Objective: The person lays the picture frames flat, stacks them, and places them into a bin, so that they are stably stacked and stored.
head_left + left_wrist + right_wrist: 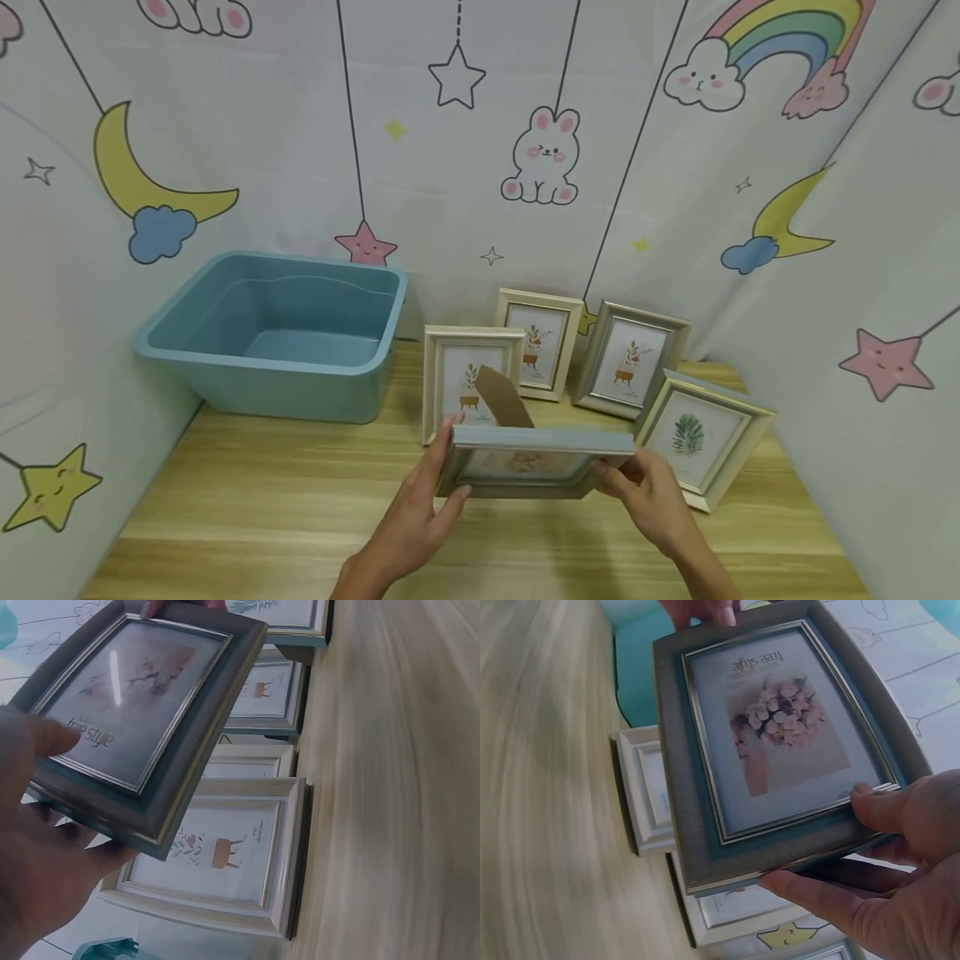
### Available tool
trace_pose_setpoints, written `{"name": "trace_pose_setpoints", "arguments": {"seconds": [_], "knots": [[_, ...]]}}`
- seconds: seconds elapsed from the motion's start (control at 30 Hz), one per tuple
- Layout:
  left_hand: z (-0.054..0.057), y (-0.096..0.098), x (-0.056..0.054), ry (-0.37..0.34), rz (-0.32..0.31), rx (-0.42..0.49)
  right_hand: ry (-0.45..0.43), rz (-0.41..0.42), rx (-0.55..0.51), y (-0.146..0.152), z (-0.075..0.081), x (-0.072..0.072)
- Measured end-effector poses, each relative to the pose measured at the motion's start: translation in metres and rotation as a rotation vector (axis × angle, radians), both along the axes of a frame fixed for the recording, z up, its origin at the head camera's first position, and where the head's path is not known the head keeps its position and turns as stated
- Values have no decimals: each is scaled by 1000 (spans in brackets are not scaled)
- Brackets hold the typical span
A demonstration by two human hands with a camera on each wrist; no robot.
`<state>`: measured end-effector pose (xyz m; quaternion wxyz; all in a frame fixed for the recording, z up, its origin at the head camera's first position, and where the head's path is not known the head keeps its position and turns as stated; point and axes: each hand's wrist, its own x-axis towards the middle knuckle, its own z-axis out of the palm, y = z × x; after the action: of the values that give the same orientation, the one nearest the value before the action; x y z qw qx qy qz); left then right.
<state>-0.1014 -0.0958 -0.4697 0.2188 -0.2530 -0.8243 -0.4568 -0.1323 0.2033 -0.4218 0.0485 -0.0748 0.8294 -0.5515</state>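
Observation:
Both hands hold a grey-brown picture frame (536, 487) with a flower photo behind its glass, tipped back above the table. My left hand (412, 521) grips its left end, the thumb over the front and the fingers behind. At the other end, my right hand (656, 498) pinches the border, thumb on the front in the right wrist view. A brown stand flap (504, 398) sticks up behind the held frame. Just beyond it stands a cream picture frame (433, 379), partly covered by the flap.
A blue-green plastic tub (300, 392) sits at the back left. Behind the hands stand another cream frame (558, 346), a silver frame (592, 400) and a light gold frame (720, 433) with a leaf picture. A printed curtain (450, 167) borders the wooden table (247, 517).

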Motion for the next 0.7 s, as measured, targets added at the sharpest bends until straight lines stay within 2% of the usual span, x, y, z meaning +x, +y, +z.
{"name": "trace_pose_setpoints", "arguments": {"seconds": [0.1, 0.23, 0.33, 0.53, 0.63, 0.7], "knots": [[3, 2, -3, -95, -46, 39, 38, -31, -29, -5, -8, 6], [6, 2, -9, -139, -51, 78, 110, -67, -58, -11, -18, 14], [11, 1, -14, -146, -71, 120, 172, -92, -59, -15, -23, 18], [24, -2, -26, -189, -190, 187, 239, -153, -41, -20, -25, 24], [29, -5, -28, -215, -249, 195, 288, -151, -45, -22, -26, 26], [31, -6, -31, -198, -290, 188, 330, -133, -60, -22, -28, 26]]}}
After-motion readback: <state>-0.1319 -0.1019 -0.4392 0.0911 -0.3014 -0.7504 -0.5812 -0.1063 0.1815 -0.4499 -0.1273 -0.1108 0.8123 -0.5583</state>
